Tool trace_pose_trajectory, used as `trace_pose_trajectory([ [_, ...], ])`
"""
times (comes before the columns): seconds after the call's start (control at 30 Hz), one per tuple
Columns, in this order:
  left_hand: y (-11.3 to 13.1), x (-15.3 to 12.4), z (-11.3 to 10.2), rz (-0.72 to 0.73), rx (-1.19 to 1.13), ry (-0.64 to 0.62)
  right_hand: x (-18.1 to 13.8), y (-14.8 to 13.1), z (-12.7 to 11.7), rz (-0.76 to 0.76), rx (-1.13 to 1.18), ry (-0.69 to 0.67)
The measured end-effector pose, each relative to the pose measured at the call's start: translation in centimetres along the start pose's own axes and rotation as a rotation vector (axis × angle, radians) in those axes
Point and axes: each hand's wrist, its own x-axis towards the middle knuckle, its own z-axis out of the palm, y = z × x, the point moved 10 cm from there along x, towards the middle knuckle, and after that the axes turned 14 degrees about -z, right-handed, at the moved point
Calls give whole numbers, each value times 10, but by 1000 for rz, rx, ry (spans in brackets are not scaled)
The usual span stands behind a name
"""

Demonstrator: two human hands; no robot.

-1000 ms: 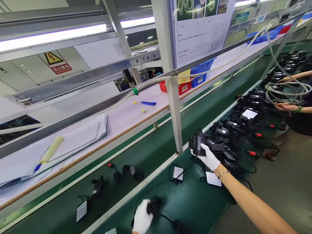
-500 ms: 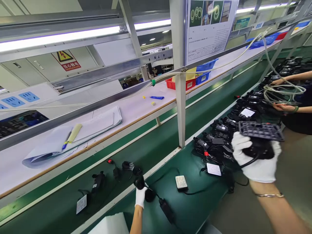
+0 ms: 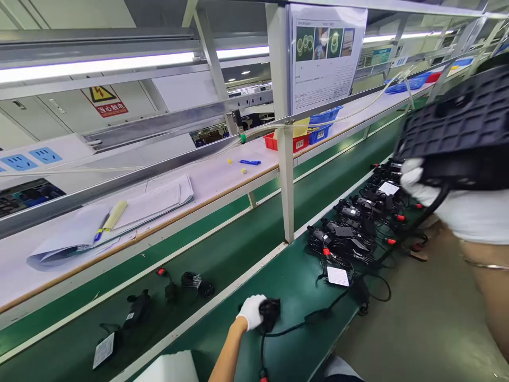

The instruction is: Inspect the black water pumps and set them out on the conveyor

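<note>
My left hand point(image 3: 251, 312), in a white glove, is closed on a black coiled cable bundle point(image 3: 270, 314) low on the green belt point(image 3: 294, 276); a black lead runs from it to the right. My right hand point(image 3: 445, 204), also gloved, is raised close to the camera at the right and grips a black ribbed power adapter point(image 3: 461, 130) with its cable hanging under it. A heap of black adapters with red-tipped leads point(image 3: 350, 233) lies on the belt between the two hands.
A steel post point(image 3: 283, 138) stands at the belt's divider. The white shelf behind holds papers with a pen point(image 3: 115, 215), a blue pen point(image 3: 249, 162) and red and blue bins point(image 3: 310, 132). More adapters point(image 3: 135, 313) lie on the far lane. White foam point(image 3: 167, 369) sits below.
My right hand has lifted the adapter up and toward the camera. My left hand has moved slightly right and lower with the cable bundle. The flat adapter by it is gone.
</note>
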Motion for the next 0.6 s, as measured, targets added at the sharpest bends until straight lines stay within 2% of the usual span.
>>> trace_pose_trajectory([
  [0.07,31,-8,35,80,72,-163,-12,0,23,-8,66,16],
  [0.13,60,-15,57,123,106,-288,-23,31,33,131,112,-15],
  [0.2,96,-18,64,164,76,-361,-31,72,38,289,123,-113],
  [0.27,141,-17,56,224,-6,-367,-40,108,51,386,105,-313],
  [0.33,192,-15,36,319,-219,-335,-53,134,71,413,51,-527],
  [0.4,240,-16,11,432,-634,-353,-68,156,90,426,-59,-693],
  [0.43,257,-17,1,464,-856,-394,-74,166,94,433,-142,-717],
  [0.5,278,-15,-10,444,-1218,-452,-80,185,95,456,-293,-705],
  [0.53,283,-13,-10,391,-1317,-455,-83,193,95,467,-325,-697],
  [0.6,282,-12,-13,253,-1486,-394,-90,201,96,457,-283,-715],
])
